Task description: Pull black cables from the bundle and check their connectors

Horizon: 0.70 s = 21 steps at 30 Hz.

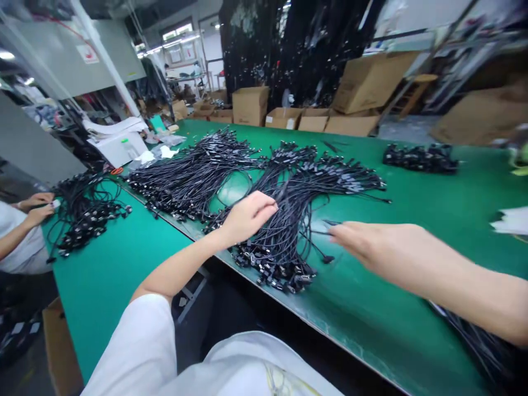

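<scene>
A big heap of thin black cables with connector ends (289,220) lies on the green table (412,187) in front of me. My left hand (247,215) rests on top of that heap, fingers curled down into the cables. My right hand (363,239) reaches in from the right, blurred by motion, with its fingertips pinching a black cable end (332,223) at the heap's right edge. A second spread of the same cables (193,170) lies further left.
Another person's hands (37,209) work on a cable bundle (82,212) at the far left. A small pile of black cables (421,158) lies at the back right. Cardboard boxes (249,105) line the far edge. White paper (511,220) lies at right.
</scene>
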### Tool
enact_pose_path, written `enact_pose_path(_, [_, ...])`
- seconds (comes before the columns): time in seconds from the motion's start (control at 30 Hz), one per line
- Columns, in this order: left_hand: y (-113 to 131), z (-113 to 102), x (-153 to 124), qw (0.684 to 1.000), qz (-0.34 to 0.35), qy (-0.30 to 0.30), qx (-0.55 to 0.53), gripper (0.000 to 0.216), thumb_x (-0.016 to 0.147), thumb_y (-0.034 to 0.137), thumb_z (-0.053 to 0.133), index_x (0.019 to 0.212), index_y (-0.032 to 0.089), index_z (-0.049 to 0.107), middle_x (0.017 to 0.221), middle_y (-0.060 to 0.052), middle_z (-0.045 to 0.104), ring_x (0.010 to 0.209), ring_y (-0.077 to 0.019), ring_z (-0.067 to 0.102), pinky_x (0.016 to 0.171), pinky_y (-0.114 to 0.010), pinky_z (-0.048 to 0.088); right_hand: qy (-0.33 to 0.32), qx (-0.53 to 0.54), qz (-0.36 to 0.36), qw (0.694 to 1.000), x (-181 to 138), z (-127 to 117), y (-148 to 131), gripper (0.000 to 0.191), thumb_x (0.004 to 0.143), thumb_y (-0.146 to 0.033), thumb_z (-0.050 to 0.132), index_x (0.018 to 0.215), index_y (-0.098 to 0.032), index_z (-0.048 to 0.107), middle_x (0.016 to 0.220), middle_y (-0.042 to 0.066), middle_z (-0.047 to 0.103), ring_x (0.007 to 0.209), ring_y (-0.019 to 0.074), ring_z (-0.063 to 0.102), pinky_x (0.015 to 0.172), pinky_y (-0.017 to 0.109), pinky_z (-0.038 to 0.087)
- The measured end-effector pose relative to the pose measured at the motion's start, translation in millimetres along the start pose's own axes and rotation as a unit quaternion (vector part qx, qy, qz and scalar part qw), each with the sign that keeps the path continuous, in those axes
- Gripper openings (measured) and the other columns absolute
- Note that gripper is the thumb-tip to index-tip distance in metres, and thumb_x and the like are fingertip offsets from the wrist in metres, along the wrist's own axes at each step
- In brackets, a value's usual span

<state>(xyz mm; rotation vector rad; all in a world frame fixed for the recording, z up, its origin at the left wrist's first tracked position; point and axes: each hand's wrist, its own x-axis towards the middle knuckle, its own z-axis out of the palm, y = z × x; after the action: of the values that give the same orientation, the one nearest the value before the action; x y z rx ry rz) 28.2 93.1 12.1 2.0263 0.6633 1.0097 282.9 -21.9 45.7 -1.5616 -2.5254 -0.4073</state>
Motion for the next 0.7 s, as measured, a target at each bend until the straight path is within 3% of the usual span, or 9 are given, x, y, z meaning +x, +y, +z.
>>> enact_pose_path(0.03, [5, 13, -4, 0.999, 0.026, -0.039, 0.019, 0.015, 0.092, 0.031, 0.054, 0.090, 0.018, 0.062, 0.094, -0.005, 0.063, 0.090, -0.0153, 0.057, 0.084, -0.029, 0.046, -0.003, 0.005, -0.014, 1.000, 0, -6, -16, 0.041, 0.101, -0.033, 0.029, 0.081, -0.019, 0.063, 0.072, 0.003, 0.064, 0.058, 0.0130, 0.058, 0.049, 0.025, 0.030])
enact_pose_path(0.1, [14, 32, -13, 0.991, 0.008, -0.130, -0.033, 0.023, 0.097, 0.035, 0.045, 0.096, 0.018, 0.061, 0.083, -0.003, 0.061, 0.081, -0.0141, 0.056, 0.079, -0.029, 0.047, 0.001, 0.012, 0.001, 1.000, 8, -20, -27, 0.039, 0.101, -0.037, 0.032, 0.083, -0.019, 0.062, 0.075, 0.004, 0.065, 0.064, 0.0145, 0.061, 0.052, 0.026, 0.033])
enact_pose_path(0.17, [22, 38, -20, 0.963, -0.076, -0.203, -0.157, 0.032, 0.099, 0.041, 0.040, 0.101, 0.017, 0.060, 0.062, 0.003, 0.049, 0.058, -0.0100, 0.046, 0.062, -0.024, 0.044, -0.006, 0.022, 0.056, 0.998, 16, -28, -14, 0.037, 0.100, -0.041, 0.036, 0.085, -0.019, 0.062, 0.080, 0.004, 0.067, 0.071, 0.0163, 0.062, 0.057, 0.027, 0.035])
enact_pose_path(0.23, [27, 31, -23, 0.916, -0.152, -0.232, -0.289, 0.036, 0.097, 0.046, 0.045, 0.100, 0.014, 0.062, 0.054, 0.008, 0.034, 0.046, -0.0069, 0.031, 0.048, -0.020, 0.037, -0.022, 0.044, 0.112, 0.992, 14, -27, 15, 0.036, 0.099, -0.042, 0.038, 0.091, -0.021, 0.064, 0.088, 0.005, 0.070, 0.078, 0.0183, 0.063, 0.063, 0.028, 0.039])
enact_pose_path(0.3, [29, 14, -23, 0.873, -0.197, -0.210, -0.393, 0.033, 0.093, 0.042, 0.055, 0.096, 0.011, 0.066, 0.052, 0.009, 0.028, 0.044, -0.0051, 0.022, 0.041, -0.016, 0.031, -0.028, 0.079, 0.163, 0.983, 3, -16, 44, 0.035, 0.099, -0.043, 0.038, 0.098, -0.022, 0.066, 0.100, 0.006, 0.071, 0.087, 0.0201, 0.064, 0.071, 0.031, 0.043])
enact_pose_path(0.37, [30, -6, -21, 0.844, -0.224, -0.131, -0.470, 0.028, 0.093, 0.034, 0.056, 0.095, 0.008, 0.068, 0.050, 0.010, 0.023, 0.042, -0.0048, 0.017, 0.038, -0.013, 0.027, -0.033, 0.128, 0.195, 0.972, -15, 2, 65, 0.037, 0.096, -0.046, 0.038, 0.104, -0.023, 0.066, 0.109, 0.007, 0.070, 0.097, 0.0214, 0.063, 0.081, 0.033, 0.045])
enact_pose_path(0.43, [30, -23, -20, 0.818, -0.223, -0.023, -0.530, 0.029, 0.098, 0.029, 0.048, 0.101, 0.007, 0.068, 0.050, 0.010, 0.019, 0.041, -0.0053, 0.018, 0.037, -0.010, 0.026, -0.031, 0.182, 0.203, 0.962, -33, 21, 72, 0.042, 0.094, -0.052, 0.038, 0.107, -0.023, 0.066, 0.111, 0.008, 0.070, 0.101, 0.0222, 0.064, 0.087, 0.034, 0.047])
enact_pose_path(0.5, [30, -33, -17, 0.798, -0.211, 0.046, -0.563, 0.034, 0.101, 0.028, 0.040, 0.111, 0.008, 0.066, 0.050, 0.009, 0.019, 0.040, -0.0055, 0.021, 0.037, -0.009, 0.026, -0.005, 0.208, 0.193, 0.959, -48, 35, 67, 0.047, 0.092, -0.059, 0.037, 0.105, -0.025, 0.066, 0.108, 0.008, 0.070, 0.099, 0.0225, 0.065, 0.086, 0.035, 0.048])
enact_pose_path(0.7, [20, -21, -6, 0.791, -0.257, -0.002, -0.556, 0.031, 0.089, 0.008, 0.047, 0.116, 0.004, 0.063, 0.058, 0.006, 0.041, 0.044, -0.0036, 0.037, 0.041, -0.012, 0.033, 0.117, 0.116, 0.174, 0.971, -67, 29, 40, 0.045, 0.095, -0.058, 0.031, 0.102, -0.028, 0.065, 0.098, 0.005, 0.068, 0.084, 0.0191, 0.064, 0.069, 0.033, 0.049])
